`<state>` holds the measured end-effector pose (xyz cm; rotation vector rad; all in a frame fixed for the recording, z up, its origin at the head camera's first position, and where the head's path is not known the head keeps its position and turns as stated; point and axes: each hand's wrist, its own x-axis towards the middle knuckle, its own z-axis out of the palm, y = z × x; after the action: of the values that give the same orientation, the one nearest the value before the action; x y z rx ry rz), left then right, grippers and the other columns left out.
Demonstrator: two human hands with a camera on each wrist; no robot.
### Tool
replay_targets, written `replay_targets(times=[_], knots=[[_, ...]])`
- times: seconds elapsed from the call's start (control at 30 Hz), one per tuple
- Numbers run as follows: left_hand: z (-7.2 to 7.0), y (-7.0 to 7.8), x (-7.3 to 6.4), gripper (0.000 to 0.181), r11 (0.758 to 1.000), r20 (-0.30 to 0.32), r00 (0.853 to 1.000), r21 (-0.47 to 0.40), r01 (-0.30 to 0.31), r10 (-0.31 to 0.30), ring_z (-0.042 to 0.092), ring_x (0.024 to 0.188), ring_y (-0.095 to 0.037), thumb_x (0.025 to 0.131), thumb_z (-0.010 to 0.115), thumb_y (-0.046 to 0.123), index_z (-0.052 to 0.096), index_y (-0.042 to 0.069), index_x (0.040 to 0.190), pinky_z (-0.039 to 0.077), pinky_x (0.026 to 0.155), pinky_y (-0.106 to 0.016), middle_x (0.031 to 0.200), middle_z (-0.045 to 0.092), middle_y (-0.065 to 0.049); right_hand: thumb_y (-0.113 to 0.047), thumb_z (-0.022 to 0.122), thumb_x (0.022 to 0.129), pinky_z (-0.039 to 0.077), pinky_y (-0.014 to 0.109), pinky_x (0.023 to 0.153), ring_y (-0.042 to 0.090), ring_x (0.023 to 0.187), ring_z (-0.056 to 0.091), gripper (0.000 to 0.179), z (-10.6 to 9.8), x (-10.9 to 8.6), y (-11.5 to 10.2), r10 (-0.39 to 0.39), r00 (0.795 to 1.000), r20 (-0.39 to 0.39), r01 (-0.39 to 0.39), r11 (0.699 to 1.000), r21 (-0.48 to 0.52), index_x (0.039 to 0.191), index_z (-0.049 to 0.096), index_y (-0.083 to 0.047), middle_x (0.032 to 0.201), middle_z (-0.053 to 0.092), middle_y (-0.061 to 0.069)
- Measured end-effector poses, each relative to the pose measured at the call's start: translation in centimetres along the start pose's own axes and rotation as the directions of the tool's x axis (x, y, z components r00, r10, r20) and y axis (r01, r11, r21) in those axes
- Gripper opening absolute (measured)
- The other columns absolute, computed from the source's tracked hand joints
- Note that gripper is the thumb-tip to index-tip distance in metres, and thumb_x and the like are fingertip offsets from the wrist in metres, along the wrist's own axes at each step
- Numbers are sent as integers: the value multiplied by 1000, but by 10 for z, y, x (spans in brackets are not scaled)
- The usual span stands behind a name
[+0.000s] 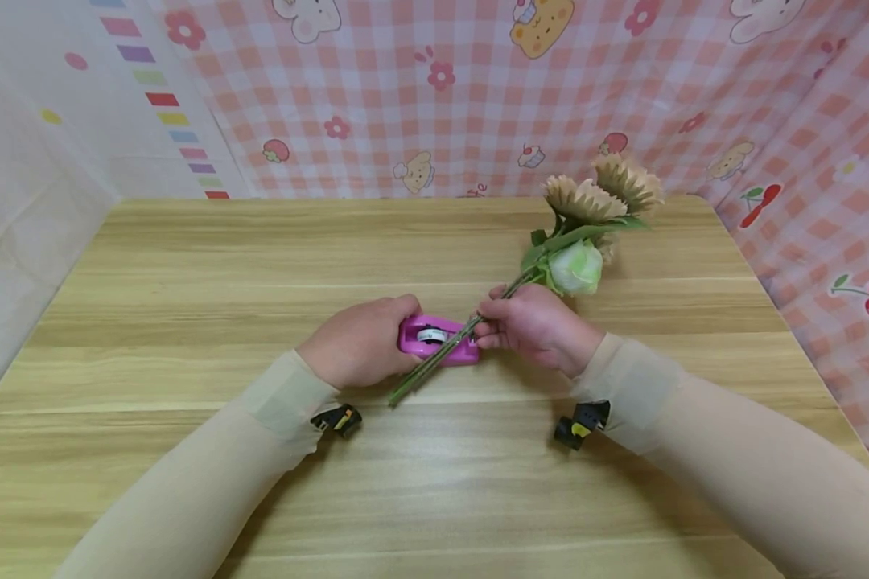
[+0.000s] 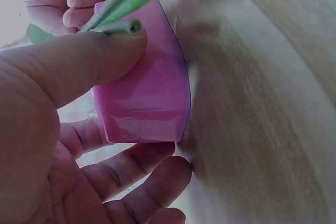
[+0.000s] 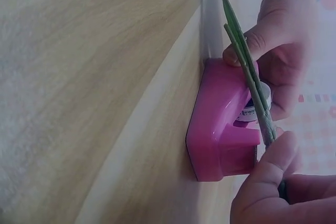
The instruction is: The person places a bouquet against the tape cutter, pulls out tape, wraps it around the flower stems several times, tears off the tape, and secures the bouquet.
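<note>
1. The pink tape dispenser (image 3: 212, 129) sits on the wooden table (image 1: 188, 265), near the middle of your head view, with a white tape roll (image 1: 431, 335) seated in it.
2. Your left hand (image 1: 362, 342) grips the dispenser's left end, thumb along the near side and fingers around the far side.
3. Slanting over the dispenser are the green flower stems (image 1: 423, 370), their cut ends toward you; you cannot tell whether they touch it.
4. Your right hand (image 1: 539, 326) pinches those stems between thumb and fingers, just beside the dispenser's right end.
5. Beyond that hand, to the upper right, you have a pale green-white rose (image 1: 578, 267) and, behind it, beige blooms (image 1: 585, 201).
6. Each of your wrists carries a small black camera (image 1: 581, 426), below a beige sleeve (image 1: 739, 458).
7. Behind the table hangs a pink checked cloth (image 1: 376, 88) printed with cartoon animals and flowers.
</note>
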<state>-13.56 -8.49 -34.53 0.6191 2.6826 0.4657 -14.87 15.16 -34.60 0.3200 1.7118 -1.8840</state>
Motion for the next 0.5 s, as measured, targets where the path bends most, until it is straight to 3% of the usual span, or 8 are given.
replay_targets(times=[0.27,0.5], knots=[[0,0,0,34,1000,1,1000,8,-2,2,60,81,-19,93,78,41,58,23,114,48,74,-35,94,64,2,4,50,105,60,23,68,8,64,65,32,0,0,2,-31,999,-15,31,999,27,132,32,-1,79,67,3],[0,0,1,34,1000,3,1000,7,-5,5,60,81,-19,94,77,41,58,23,114,48,74,-35,94,64,2,4,49,105,58,21,65,7,65,63,26,0,-1,4,-62,998,-10,62,998,11,126,34,-2,80,67,3]])
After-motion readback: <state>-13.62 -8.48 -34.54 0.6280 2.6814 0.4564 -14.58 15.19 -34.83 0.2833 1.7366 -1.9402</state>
